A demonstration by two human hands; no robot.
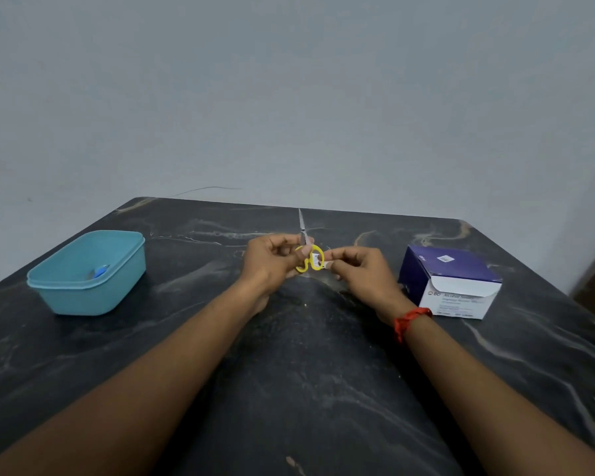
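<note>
1. Both forearms reach forward over the dark table (pixel 289 379); the hands meet above its middle, between a blue tub (pixel 83 290) and a swab box (pixel 450 286);
2. left hand (pixel 272 266): fingers curled around the yellow scissors (pixel 310 260); blades point up and away;
3. right hand (pixel 361 276): fingertips pinch a small white packet (pixel 324 266) just beside the scissor handles.

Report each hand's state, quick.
Left hand: closed, holding the yellow-handled scissors.
Right hand: closed, pinching a small white piece by the scissor handles.
</note>
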